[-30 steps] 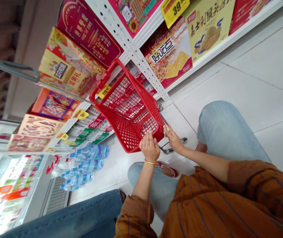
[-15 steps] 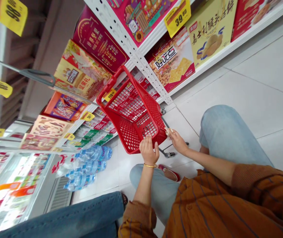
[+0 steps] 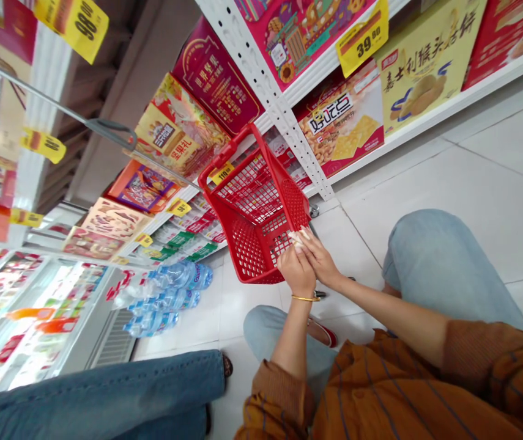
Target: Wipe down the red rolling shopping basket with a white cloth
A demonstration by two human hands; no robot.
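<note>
A red plastic shopping basket cart point(image 3: 246, 247) with mesh sides stands before me on the floor, its basket hollow facing up. At its near rim my two hands meet. My right hand point(image 3: 320, 255) is closed on a small crumpled white piece, like a tissue point(image 3: 298, 236). Pressed against it, my left hand point(image 3: 296, 269), with a gold bracelet at the wrist, has its fingers curled; whether they grip the tissue or the basket rim is hidden.
Shelves with boxed snacks point(image 3: 344, 116) and yellow price tags point(image 3: 363, 40) rise beyond the cart. Packs of bottled water point(image 3: 169, 293) stand on the floor at left. Another person's jeans-clad leg point(image 3: 105, 391) is at lower left. A metal hook rod point(image 3: 112, 131) juts out above.
My left hand has slid right along the basket's near rim and closed its fingers. My right hand has moved left with the tissue to meet it. The view has shifted slightly.
</note>
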